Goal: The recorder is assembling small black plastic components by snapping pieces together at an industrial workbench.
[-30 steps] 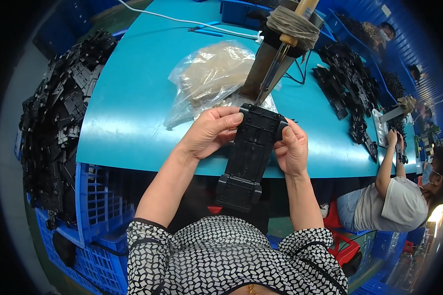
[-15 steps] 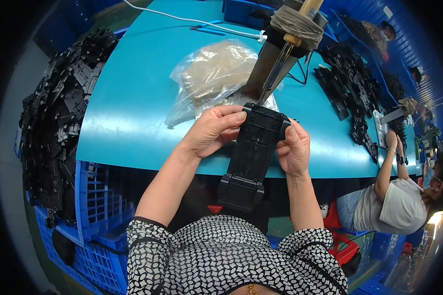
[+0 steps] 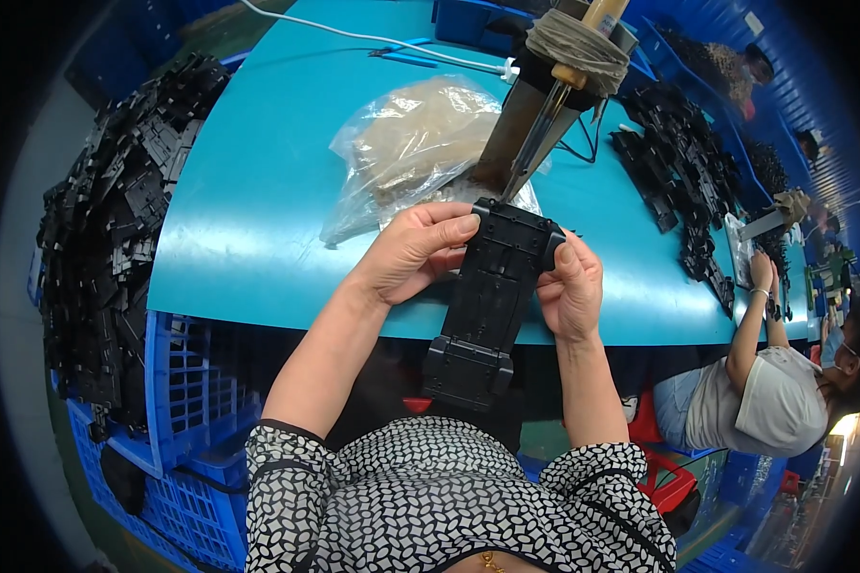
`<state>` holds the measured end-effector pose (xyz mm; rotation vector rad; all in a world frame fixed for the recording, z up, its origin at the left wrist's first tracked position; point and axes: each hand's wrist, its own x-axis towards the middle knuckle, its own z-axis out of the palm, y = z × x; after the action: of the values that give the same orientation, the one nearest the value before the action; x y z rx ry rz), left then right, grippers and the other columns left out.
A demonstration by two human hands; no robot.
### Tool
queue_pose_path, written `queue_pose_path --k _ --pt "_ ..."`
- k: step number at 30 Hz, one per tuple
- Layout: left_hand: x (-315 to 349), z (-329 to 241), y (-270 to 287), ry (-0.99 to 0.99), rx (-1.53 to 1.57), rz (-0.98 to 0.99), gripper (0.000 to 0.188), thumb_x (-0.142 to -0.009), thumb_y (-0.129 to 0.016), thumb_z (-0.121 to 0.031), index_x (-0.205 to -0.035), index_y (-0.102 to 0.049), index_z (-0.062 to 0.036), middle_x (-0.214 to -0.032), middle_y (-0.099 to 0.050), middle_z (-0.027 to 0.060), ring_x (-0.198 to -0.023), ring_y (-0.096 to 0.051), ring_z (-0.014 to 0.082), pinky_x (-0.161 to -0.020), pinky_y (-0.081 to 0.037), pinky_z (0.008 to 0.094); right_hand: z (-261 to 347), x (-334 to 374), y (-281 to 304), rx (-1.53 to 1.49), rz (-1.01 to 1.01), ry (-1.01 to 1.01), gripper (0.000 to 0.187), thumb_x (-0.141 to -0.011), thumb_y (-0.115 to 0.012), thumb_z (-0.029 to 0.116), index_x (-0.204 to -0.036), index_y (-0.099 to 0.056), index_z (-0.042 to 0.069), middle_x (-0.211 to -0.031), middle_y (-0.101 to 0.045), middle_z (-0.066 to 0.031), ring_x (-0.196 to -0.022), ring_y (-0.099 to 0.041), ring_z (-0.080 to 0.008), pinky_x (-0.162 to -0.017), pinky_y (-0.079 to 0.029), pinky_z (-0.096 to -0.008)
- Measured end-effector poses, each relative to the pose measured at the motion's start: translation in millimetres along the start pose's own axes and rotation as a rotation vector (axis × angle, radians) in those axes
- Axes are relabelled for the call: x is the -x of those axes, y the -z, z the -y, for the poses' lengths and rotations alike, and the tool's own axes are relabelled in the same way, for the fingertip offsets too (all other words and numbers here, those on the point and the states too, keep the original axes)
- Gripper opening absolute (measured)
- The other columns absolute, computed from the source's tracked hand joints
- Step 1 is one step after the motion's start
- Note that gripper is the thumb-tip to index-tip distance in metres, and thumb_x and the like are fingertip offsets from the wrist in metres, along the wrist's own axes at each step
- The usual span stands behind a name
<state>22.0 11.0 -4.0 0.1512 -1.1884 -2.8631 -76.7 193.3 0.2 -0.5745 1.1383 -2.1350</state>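
Between my hands is a long black plastic part (image 3: 492, 296), with wider raised ends and small holes along its face. My left hand (image 3: 416, 248) grips its upper left edge, thumb on top. My right hand (image 3: 571, 286) pinches the upper right corner. The far end of the part sits under the tip of a soldering iron (image 3: 543, 124), which is bound with grey cord to a dark metal stand (image 3: 516, 134). Whether tip and plastic touch, I cannot tell. Just behind my left hand lies a clear plastic bag (image 3: 416, 143) of small pale pieces.
A blue-green table (image 3: 248, 210) spans the view. Black parts heap high (image 3: 129, 191) over blue crates (image 3: 186, 382) at the left. More black parts (image 3: 674, 177) lie at the right, near a seated co-worker (image 3: 764, 396). A white cable (image 3: 373, 40) crosses the far side.
My hands and the black plastic part hold almost the same place. At the right, the co-worker's hands and head have shifted slightly.
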Motion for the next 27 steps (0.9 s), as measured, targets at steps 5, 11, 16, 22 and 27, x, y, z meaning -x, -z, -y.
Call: queue_pose_path --k 5,11,16,22,27 --pt "0.2 -1.2 2.1 0.001 0.014 0.029 0.027 -0.084 -0.063 -0.02 -0.104 -0.061 -0.0029 -0.092 -0.063 0.0014 -0.081 -0.058 0.0065 -0.069 -0.049 0.0205 -0.1 -0.1 4.3 0.015 -0.018 -0.009 0.039 -0.083 -0.066 0.022 -0.11 -0.057 -0.003 -0.086 -0.064 -0.0038 -0.067 -0.054 -0.0057 -0.056 -0.041 -0.0159" --pt "1.0 -2.5 0.8 0.007 0.012 0.019 0.028 -0.084 -0.064 -0.021 -0.105 -0.06 -0.0024 -0.092 -0.063 0.0018 -0.082 -0.058 0.007 -0.07 -0.049 0.0214 -0.6 -0.3 2.7 0.026 -0.028 -0.022 0.04 -0.081 -0.067 0.023 -0.111 -0.057 -0.003 -0.084 -0.063 -0.0019 -0.063 -0.051 -0.0031 -0.051 -0.037 -0.0126" --pt "1.9 -4.3 -0.1 0.001 0.007 0.035 0.03 -0.084 -0.064 -0.021 -0.106 -0.06 -0.0019 -0.094 -0.063 0.0023 -0.083 -0.059 0.0072 -0.071 -0.049 0.022 -2.3 0.0 3.7 0.031 -0.047 -0.011 0.041 -0.081 -0.068 0.023 -0.111 -0.057 -0.003 -0.084 -0.063 -0.0017 -0.063 -0.051 -0.0032 -0.052 -0.037 -0.0128" --pt "1.2 -1.6 2.6 0.004 0.008 0.018 0.031 -0.083 -0.065 -0.021 -0.107 -0.06 -0.0016 -0.095 -0.063 0.0024 -0.082 -0.059 0.0073 -0.071 -0.049 0.0223 -2.7 -0.3 2.1 0.032 -0.033 0.002 0.041 -0.081 -0.067 0.023 -0.111 -0.057 -0.003 -0.084 -0.063 -0.002 -0.064 -0.052 -0.0038 -0.053 -0.038 -0.0137" --pt "2.8 -5.0 1.0 0.017 0.018 0.031 0.03 -0.083 -0.065 -0.02 -0.107 -0.06 -0.0016 -0.095 -0.063 0.0026 -0.081 -0.059 0.0074 -0.071 -0.049 0.0221 -1.9 -1.1 2.1 -0.009 -0.01 -0.023 0.039 -0.082 -0.066 0.021 -0.111 -0.057 -0.003 -0.085 -0.063 -0.0024 -0.067 -0.055 -0.0056 -0.059 -0.043 -0.0171"
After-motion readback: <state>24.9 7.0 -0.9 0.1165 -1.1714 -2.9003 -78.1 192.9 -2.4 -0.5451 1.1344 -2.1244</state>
